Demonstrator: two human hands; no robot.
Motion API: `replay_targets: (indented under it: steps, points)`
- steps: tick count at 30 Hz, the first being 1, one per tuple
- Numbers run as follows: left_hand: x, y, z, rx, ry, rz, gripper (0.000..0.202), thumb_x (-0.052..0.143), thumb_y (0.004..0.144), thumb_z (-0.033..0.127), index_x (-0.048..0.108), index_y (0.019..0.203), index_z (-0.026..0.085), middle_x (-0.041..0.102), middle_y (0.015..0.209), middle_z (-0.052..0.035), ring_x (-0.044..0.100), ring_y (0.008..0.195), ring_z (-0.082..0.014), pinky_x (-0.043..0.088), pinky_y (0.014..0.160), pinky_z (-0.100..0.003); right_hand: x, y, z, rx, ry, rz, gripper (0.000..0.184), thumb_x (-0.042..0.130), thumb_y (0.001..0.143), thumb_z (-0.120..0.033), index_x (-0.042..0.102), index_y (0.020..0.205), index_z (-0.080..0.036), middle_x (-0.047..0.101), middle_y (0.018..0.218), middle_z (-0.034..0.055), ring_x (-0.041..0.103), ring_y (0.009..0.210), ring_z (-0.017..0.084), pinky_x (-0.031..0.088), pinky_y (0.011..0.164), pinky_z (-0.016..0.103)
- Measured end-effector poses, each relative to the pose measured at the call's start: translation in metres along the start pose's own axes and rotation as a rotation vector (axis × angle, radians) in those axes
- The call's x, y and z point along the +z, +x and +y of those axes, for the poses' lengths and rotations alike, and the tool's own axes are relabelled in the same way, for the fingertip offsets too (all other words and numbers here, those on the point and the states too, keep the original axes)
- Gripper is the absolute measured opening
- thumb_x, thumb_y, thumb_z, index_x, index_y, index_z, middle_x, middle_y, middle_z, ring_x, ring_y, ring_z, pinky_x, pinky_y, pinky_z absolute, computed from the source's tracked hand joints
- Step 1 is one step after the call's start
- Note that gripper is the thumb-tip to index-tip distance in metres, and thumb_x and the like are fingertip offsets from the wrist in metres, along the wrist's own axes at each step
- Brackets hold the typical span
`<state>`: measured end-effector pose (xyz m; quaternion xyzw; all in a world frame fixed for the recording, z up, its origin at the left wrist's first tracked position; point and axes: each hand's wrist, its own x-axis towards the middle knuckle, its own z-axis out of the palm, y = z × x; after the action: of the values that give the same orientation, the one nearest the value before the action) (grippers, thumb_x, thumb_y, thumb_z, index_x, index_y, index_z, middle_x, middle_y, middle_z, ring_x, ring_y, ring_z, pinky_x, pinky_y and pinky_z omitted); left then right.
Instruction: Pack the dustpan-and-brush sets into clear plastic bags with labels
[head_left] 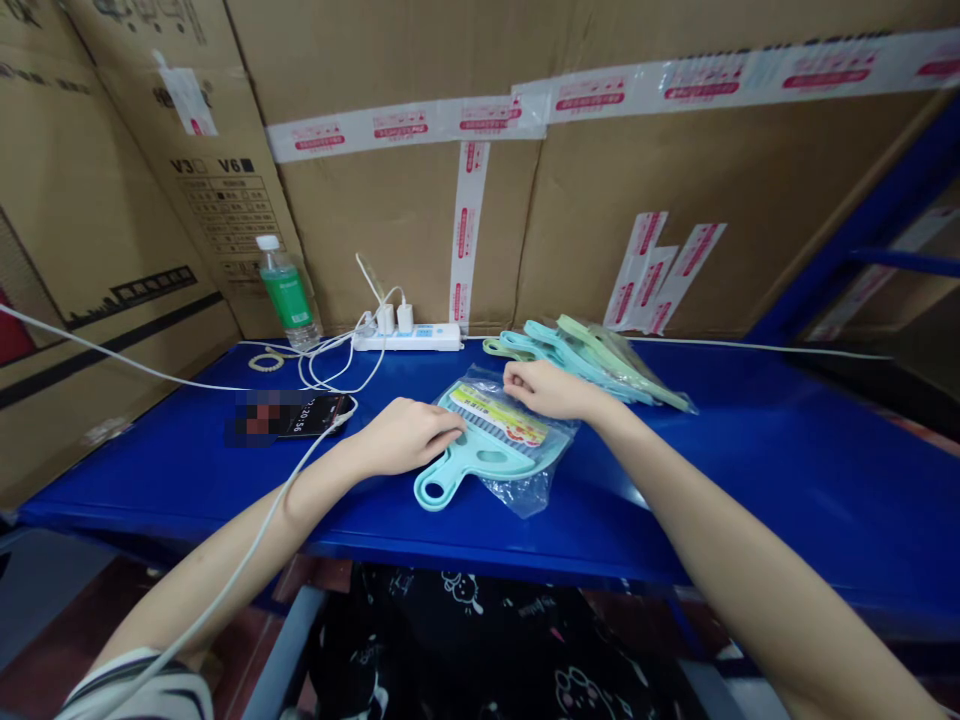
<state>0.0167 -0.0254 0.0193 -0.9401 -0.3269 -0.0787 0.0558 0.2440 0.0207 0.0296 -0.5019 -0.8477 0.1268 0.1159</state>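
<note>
A light blue dustpan (pixel 495 457) with a small brush nested in it lies on the blue table, its handle pointing toward me on the left. A clear plastic bag (pixel 529 495) covers its wide part, and a yellow printed label (pixel 499 413) shows over the grey bristles. My left hand (pixel 409 435) is closed at the dustpan's left edge, thumb and finger pinching the bag there. At the bag's far edge, my right hand (pixel 544 388) is closed too, its fingertips pinching the film.
Several bagged blue and green dustpan sets (pixel 592 360) lie behind my right hand. At the left are a phone (pixel 315 415) on a white cable, a bottle (pixel 289 295) and a tape ring (pixel 266 360). A power strip (pixel 420 338) stands against the cardboard wall (pixel 375 220).
</note>
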Motion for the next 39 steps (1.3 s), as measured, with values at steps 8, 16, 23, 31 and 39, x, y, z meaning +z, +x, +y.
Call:
replay_targets:
  steps: [8, 16, 23, 31, 39]
  points:
    - [0.002, -0.001, -0.001, 0.025, 0.0, 0.007, 0.027, 0.04, 0.096, 0.023, 0.067, 0.098, 0.02, 0.074, 0.093, -0.0017, 0.07, 0.079, -0.0164, 0.043, 0.06, -0.023, -0.008, -0.001, 0.013, 0.166, 0.693, -0.189, 0.007, 0.048, 0.085, -0.018, 0.053, 0.08, -0.021, 0.057, 0.069, -0.0017, 0.05, 0.048, 0.008, 0.044, 0.049, 0.022]
    - [0.002, -0.001, -0.001, 0.034, 0.005, 0.017, 0.026, 0.041, 0.096, 0.022, 0.067, 0.096, 0.02, 0.073, 0.086, -0.0012, 0.068, 0.073, -0.0155, 0.039, 0.056, -0.024, -0.002, 0.0, 0.024, 0.176, 0.552, -0.326, 0.03, 0.075, 0.065, -0.038, 0.055, 0.08, -0.021, 0.054, 0.057, -0.0062, 0.047, 0.04, 0.008, 0.037, 0.041, 0.023]
    - [0.003, -0.001, -0.002, 0.039, -0.006, 0.022, 0.027, 0.04, 0.096, 0.022, 0.067, 0.095, 0.019, 0.074, 0.087, -0.0017, 0.068, 0.074, -0.0155, 0.041, 0.057, -0.024, 0.002, 0.005, 0.017, 0.164, 0.263, -0.258, 0.029, 0.077, 0.058, -0.036, 0.053, 0.065, -0.021, 0.059, 0.061, -0.0017, 0.051, 0.054, 0.012, 0.038, 0.049, 0.024]
    - [0.002, 0.0, -0.002, 0.037, -0.001, 0.021, 0.027, 0.041, 0.096, 0.022, 0.068, 0.098, 0.019, 0.074, 0.092, -0.0019, 0.07, 0.079, -0.0166, 0.044, 0.06, -0.024, -0.004, 0.003, 0.019, 0.155, 0.254, -0.204, 0.017, 0.066, 0.063, -0.023, 0.051, 0.054, -0.021, 0.056, 0.053, -0.0029, 0.052, 0.055, 0.013, 0.039, 0.053, 0.025]
    - [0.003, -0.001, -0.001, 0.033, 0.007, 0.013, 0.029, 0.039, 0.096, 0.023, 0.068, 0.098, 0.02, 0.074, 0.09, -0.0026, 0.069, 0.078, -0.016, 0.044, 0.059, -0.023, -0.01, 0.0, 0.014, 0.165, 0.199, -0.069, 0.015, 0.058, 0.071, -0.015, 0.049, 0.06, -0.022, 0.056, 0.056, -0.0026, 0.052, 0.055, 0.014, 0.039, 0.055, 0.026]
